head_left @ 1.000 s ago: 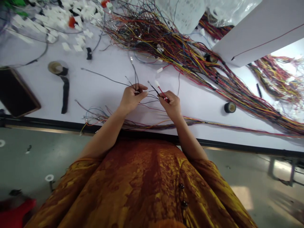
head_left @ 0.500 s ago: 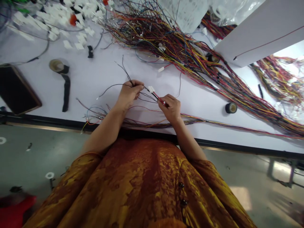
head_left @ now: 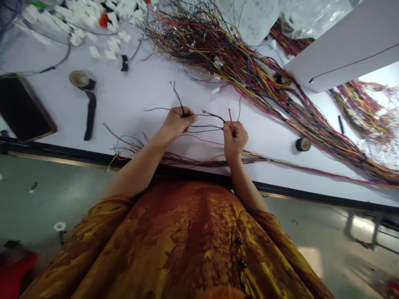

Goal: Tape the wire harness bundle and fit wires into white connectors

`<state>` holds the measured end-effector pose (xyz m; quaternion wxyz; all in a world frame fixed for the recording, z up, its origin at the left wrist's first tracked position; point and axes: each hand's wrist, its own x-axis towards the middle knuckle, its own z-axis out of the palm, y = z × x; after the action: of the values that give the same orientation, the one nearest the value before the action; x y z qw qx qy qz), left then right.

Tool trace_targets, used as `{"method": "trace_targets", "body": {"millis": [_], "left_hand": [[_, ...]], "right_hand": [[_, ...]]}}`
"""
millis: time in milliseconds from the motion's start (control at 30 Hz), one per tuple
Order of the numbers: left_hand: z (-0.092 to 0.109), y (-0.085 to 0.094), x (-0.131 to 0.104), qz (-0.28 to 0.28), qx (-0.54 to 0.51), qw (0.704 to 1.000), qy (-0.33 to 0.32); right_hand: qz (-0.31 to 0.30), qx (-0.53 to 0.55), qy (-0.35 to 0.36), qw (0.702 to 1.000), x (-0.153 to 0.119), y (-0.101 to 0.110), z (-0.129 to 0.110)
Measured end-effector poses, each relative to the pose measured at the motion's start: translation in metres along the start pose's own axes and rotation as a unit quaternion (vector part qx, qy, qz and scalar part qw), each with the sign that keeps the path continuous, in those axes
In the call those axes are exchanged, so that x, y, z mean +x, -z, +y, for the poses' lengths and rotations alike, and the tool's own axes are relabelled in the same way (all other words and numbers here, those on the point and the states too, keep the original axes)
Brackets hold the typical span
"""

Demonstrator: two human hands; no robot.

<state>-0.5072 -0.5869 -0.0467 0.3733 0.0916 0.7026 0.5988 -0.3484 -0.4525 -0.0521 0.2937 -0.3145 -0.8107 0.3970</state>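
We see a set of thin black wires (head_left: 207, 126) strung between the two hands, just above the white table (head_left: 134, 95) and near its front edge. The left hand (head_left: 176, 123) grips them between thumb and fingers, with loose ends fanning out beyond it toward the upper left. The right hand (head_left: 235, 137) is closed on the other end of the wires. From its grip, a slender red wire (head_left: 230, 118) sticks upward, and a black lead with a small metal tip (head_left: 215, 116) points back toward the left hand.

Nearer us, a long, thin multicoloured wire bundle (head_left: 270, 159) runs along the dark table edge (head_left: 77, 150), passing under both forearms. White table surface stretches from the left hand to a tape roll with a black unwound strip (head_left: 90, 116); farther left lies a dark rectangular phone-like slab (head_left: 26, 109). To the right sits a small black tape roll (head_left: 303, 144). Beyond the hands spreads a large tangled heap of red, yellow, black and blue wires (head_left: 224, 58), with scattered small white plastic pieces (head_left: 73, 18) at upper left; any markings on those are too small for us to read.
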Motion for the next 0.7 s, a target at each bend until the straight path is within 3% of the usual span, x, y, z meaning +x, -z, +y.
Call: {"method": "trace_targets", "body": {"millis": [100, 200, 300, 400, 500, 600, 700], "left_hand": [[0.001, 0.002, -0.012, 0.037, -0.015, 0.999, -0.015], [0.004, 0.005, -0.016, 0.055, -0.019, 0.998, -0.001], [0.009, 0.009, -0.015, 0.025, -0.005, 1.0, 0.011], [0.012, 0.012, -0.018, 0.043, -0.001, 0.997, -0.061], [0.01, 0.014, -0.021, 0.077, 0.004, 0.99, -0.121], [0.001, 0.014, -0.016, 0.069, 0.014, 0.993, -0.098], [-0.007, 0.015, -0.01, 0.071, 0.011, 0.996, -0.047]], "right_hand": [[-0.011, 0.028, -0.035, 0.999, -0.001, -0.008, 0.004], [-0.107, 0.054, -0.021, 0.993, 0.0, -0.009, 0.004], [-0.202, 0.066, 0.012, 0.977, 0.004, -0.007, -0.002], [-0.249, 0.054, 0.026, 0.967, 0.01, -0.006, -0.008], [-0.255, 0.068, -0.002, 0.965, 0.012, -0.005, -0.012], [-0.239, 0.081, 0.021, 0.967, 0.009, -0.001, -0.012], [-0.133, 0.107, -0.006, 0.985, 0.005, 0.006, -0.01]]}}
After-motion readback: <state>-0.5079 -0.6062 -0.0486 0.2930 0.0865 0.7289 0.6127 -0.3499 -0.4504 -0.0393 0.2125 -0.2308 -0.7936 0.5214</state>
